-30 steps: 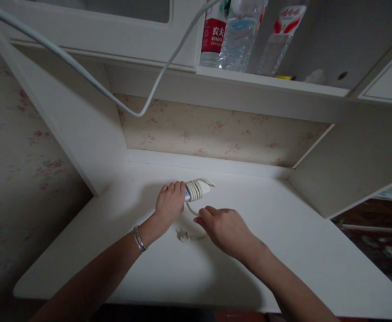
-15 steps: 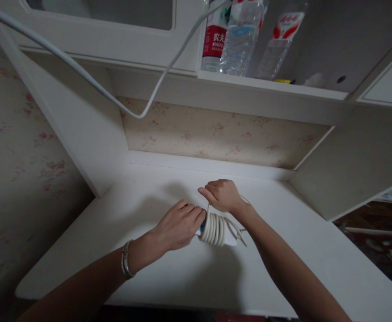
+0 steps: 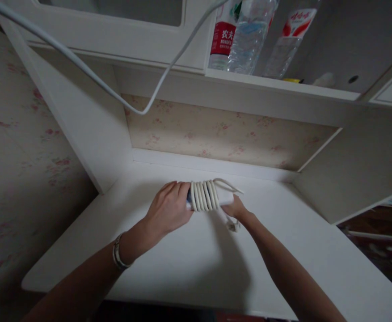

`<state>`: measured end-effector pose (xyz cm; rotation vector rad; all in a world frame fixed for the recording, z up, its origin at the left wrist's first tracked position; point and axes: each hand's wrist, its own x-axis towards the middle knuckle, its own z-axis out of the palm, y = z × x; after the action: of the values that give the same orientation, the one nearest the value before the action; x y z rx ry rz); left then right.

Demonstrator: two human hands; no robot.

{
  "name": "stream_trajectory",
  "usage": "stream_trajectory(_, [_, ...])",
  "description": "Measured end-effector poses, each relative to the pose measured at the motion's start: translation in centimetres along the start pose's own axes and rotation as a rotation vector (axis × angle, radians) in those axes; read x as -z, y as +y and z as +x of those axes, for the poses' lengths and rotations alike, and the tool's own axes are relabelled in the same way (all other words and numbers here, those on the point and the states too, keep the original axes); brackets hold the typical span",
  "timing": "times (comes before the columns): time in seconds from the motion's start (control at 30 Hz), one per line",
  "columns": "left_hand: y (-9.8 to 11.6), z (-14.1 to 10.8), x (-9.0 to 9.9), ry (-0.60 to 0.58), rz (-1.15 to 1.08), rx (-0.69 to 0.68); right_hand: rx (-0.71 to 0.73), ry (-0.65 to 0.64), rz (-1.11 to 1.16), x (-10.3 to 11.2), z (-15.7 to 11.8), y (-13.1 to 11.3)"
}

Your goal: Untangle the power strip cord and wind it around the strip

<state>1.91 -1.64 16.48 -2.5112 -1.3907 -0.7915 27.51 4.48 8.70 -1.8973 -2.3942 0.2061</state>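
Observation:
A white power strip (image 3: 225, 197) with a dark blue patch is held above the desk, and its cream cord (image 3: 204, 195) is wound round it in several turns. My left hand (image 3: 172, 206) is closed on its left end. My right hand (image 3: 235, 207) is at the right end, curled in underneath, its fingertips hidden by the strip; what it grips I cannot make out. A loose stretch of cord runs off the coil toward the right, behind the strip. The plug (image 3: 233, 226) dangles below my right hand.
The white desk (image 3: 169, 264) lies below, with side panels left and right. Plastic bottles (image 3: 249, 40) stand on a shelf (image 3: 283, 87) above. A thick pale cable (image 3: 91, 78) hangs across the upper left, in front of the cupboard.
The strip has risen away from me and tilted, still in my left hand. My right hand has moved down from above the coil to under the strip's right end. The plug has come into view.

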Motion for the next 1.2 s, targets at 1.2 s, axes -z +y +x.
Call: stream_trajectory(1.2, [-3.6, -2.3, -8.2, -0.310, 0.226, 0.123, 0.565, 0.287, -0.461, 7.6, -6.8, -7.7])
